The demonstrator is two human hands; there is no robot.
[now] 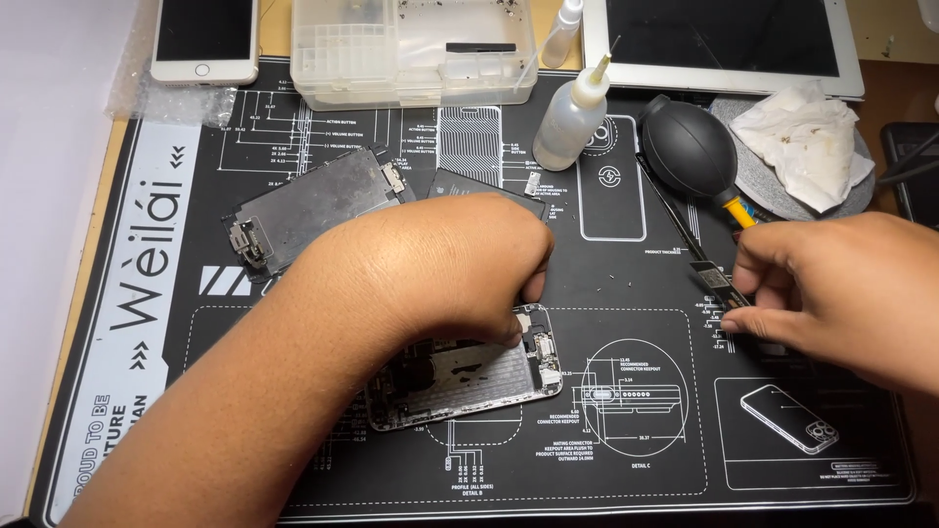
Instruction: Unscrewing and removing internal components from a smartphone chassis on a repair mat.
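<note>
My left hand (430, 269) rests on an opened phone body (469, 381) lying on a black printed work mat (626, 460), fingertips pressing near its top end. A dark battery (489, 189) sticks out just behind that hand. My right hand (841, 288) is at the right side, its fingers pinched on a small dark flat part (712, 279) just above the mat. A thin black tool (675, 215) runs diagonally toward that hand; whether the hand holds it is unclear.
A detached screen assembly (313, 205) lies on the mat at upper left. Behind are a white phone (205, 39), a clear parts box (411, 49), a squeeze bottle (572, 112), a black air blower (694, 152), a crumpled tissue (802, 137) and a tablet (724, 39).
</note>
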